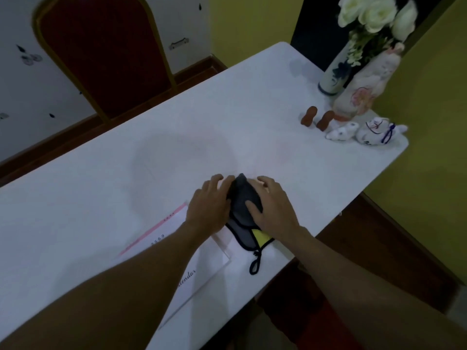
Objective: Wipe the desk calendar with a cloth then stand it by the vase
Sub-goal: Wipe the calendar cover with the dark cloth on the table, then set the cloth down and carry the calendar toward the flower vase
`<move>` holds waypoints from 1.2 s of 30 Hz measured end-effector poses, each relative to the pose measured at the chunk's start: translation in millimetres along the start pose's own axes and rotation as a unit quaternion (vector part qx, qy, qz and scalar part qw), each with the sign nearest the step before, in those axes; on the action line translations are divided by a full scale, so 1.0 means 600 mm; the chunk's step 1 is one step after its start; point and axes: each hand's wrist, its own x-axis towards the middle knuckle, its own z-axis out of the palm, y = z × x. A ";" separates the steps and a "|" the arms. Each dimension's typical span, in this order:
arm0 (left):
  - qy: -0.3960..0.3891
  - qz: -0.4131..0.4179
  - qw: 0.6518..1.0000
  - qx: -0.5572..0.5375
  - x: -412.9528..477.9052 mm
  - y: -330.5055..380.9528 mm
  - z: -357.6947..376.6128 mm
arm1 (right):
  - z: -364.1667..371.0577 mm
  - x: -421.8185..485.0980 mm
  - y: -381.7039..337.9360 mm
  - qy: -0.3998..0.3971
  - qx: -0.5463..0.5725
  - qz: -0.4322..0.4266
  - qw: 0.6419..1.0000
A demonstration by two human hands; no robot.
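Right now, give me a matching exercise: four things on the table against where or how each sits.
Things:
1. cloth
2. desk calendar
3. vase
4. brown figurines

States:
A. lying flat at the near edge
B. standing at the far right corner, holding white flowers
C. bunched between left hand and right hand
D. upright pair in front of the vase

Pairs: 1-C, 2-A, 3-B, 4-D

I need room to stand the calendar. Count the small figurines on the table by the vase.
4. Two brown figurines stand left of the vase; two white ceramic animals lie nearer the table edge. Others may hide behind the tall floral figure.
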 end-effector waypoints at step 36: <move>-0.062 -0.120 0.989 0.055 -0.248 -0.148 -0.011 | 0.085 -0.059 -0.192 -0.049 0.004 -0.051 0.998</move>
